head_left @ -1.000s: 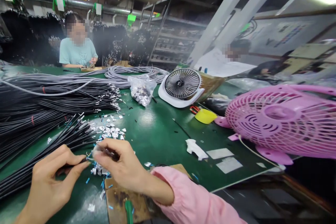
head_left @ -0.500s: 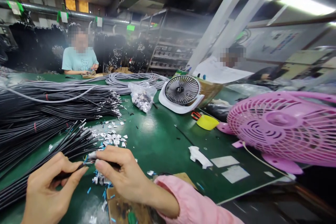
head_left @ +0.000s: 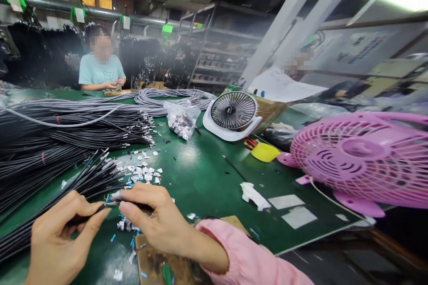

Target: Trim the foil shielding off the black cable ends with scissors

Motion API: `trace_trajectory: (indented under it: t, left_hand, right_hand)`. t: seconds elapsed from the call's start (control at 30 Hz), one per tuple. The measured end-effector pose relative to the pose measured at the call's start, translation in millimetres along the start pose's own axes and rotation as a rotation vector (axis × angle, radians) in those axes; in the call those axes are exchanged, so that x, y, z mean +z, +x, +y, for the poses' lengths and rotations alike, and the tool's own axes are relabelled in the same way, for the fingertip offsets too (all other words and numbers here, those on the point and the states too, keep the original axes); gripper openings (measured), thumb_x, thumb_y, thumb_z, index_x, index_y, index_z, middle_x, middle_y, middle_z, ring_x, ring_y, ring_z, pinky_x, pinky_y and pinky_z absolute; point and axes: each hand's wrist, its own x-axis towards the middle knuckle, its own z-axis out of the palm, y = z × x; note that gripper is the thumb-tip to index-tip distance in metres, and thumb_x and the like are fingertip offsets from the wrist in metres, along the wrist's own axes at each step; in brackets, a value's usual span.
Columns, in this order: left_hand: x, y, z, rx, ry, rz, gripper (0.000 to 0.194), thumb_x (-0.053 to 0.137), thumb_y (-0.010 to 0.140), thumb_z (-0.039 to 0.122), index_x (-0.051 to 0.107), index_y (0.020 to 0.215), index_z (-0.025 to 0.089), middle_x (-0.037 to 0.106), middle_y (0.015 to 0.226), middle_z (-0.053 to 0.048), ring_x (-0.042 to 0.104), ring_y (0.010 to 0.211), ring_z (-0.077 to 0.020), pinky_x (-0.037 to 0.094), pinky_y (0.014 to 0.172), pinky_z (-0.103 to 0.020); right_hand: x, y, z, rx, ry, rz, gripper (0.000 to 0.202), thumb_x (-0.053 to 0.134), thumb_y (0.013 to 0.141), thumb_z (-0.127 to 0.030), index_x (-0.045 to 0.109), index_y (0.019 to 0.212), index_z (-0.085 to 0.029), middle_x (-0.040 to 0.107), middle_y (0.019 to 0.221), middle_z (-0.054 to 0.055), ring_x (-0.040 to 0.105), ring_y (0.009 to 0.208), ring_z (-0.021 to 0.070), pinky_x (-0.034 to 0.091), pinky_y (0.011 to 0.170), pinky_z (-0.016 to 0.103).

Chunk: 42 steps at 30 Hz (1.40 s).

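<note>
My left hand [head_left: 65,236] is closed in a pinch on a black cable [head_left: 87,218], close to its stripped end. Thin blue, yellow and pale inner wires [head_left: 107,200] show between my two hands. My right hand [head_left: 157,218] is also closed, its thumb and forefinger at these wires. A slim dark object [head_left: 143,207] runs under its fingers; its kind is mostly hidden. Something grey-white covers the forefinger's tip. Beyond the hands, a bundle of black cables [head_left: 90,178] lies with its ends towards foil scraps [head_left: 145,173] on the green table [head_left: 200,187].
A worn brown board [head_left: 150,262] lies below my right hand. Farther back are grey cable coils [head_left: 174,95], a plastic bag [head_left: 182,120] and a small white fan [head_left: 232,113]. At the right stand a yellow piece [head_left: 265,152] and a pink fan [head_left: 361,156]. A co-worker [head_left: 102,71] sits opposite.
The view has shifted slightly. Both hands keep nearly the same pose at the wires, with only small finger movement. The co-worker's hands opposite have moved a little.
</note>
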Motion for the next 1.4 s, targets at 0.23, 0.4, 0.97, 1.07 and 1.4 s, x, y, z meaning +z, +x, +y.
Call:
trace_trajectory:
  t: [0.23, 0.4, 0.97, 1.07, 1.4]
  left_hand:
    - [0.7, 0.8, 1.4, 0.016, 0.007, 0.008, 0.016, 0.071, 0.078, 0.021, 0.062, 0.065, 0.023, 0.048, 0.055, 0.007, 0.044, 0.043, -0.0074, 0.035, 0.036, -0.018]
    - [1.0, -0.5, 2.4, -0.014, 0.001, 0.017, 0.015, 0.073, 0.077, 0.023, 0.065, 0.064, 0.023, 0.051, 0.055, 0.007, 0.045, 0.043, -0.0080, 0.035, 0.036, -0.018]
    - [3.0, 5.2, -0.6, -0.629, -0.190, -0.080, 0.053, 0.069, 0.066, 0.071, 0.068, 0.062, 0.018, 0.051, 0.043, 0.003, 0.045, 0.036, -0.0081, 0.037, 0.033, -0.016]
    - [2.3, 16.7, 5.4, -0.735, -0.239, -0.280, 0.070, 0.062, 0.055, 0.086, 0.059, 0.047, 0.017, 0.041, 0.034, 0.003, 0.033, 0.030, -0.0063, 0.028, 0.028, -0.017]
    - [2.4, 6.9, 0.1, -0.387, -0.168, -0.041, 0.028, 0.080, 0.063, 0.050, 0.074, 0.060, 0.024, 0.066, 0.056, 0.001, 0.059, 0.048, -0.0121, 0.047, 0.044, -0.017]
  right_hand:
    - [2.1, -1.4, 3.8, -0.040, 0.023, 0.004, 0.036, 0.042, 0.100, -0.031, 0.068, 0.078, -0.018, 0.060, 0.067, 0.001, 0.048, 0.058, 0.0110, 0.037, 0.053, 0.022]
    - [2.0, -1.0, 4.4, -0.053, 0.015, 0.004, 0.037, 0.043, 0.100, -0.029, 0.064, 0.071, -0.018, 0.057, 0.065, 0.000, 0.046, 0.056, 0.0103, 0.036, 0.051, 0.022]
    - [4.6, -0.2, 2.7, -0.089, -0.193, 0.141, 0.028, 0.051, 0.092, -0.021, 0.064, 0.067, -0.018, 0.058, 0.061, 0.001, 0.049, 0.052, 0.0120, 0.033, 0.047, 0.024]
    - [5.4, -2.3, 3.0, -0.035, -0.140, 0.119, 0.028, 0.051, 0.092, -0.023, 0.065, 0.067, -0.019, 0.060, 0.063, 0.002, 0.050, 0.055, 0.0123, 0.036, 0.050, 0.024]
    - [3.7, 0.3, 3.6, 0.179, 0.244, 0.060, 0.027, 0.066, 0.085, -0.033, 0.056, 0.064, -0.018, 0.050, 0.059, -0.005, 0.042, 0.053, 0.0087, 0.035, 0.051, 0.021]
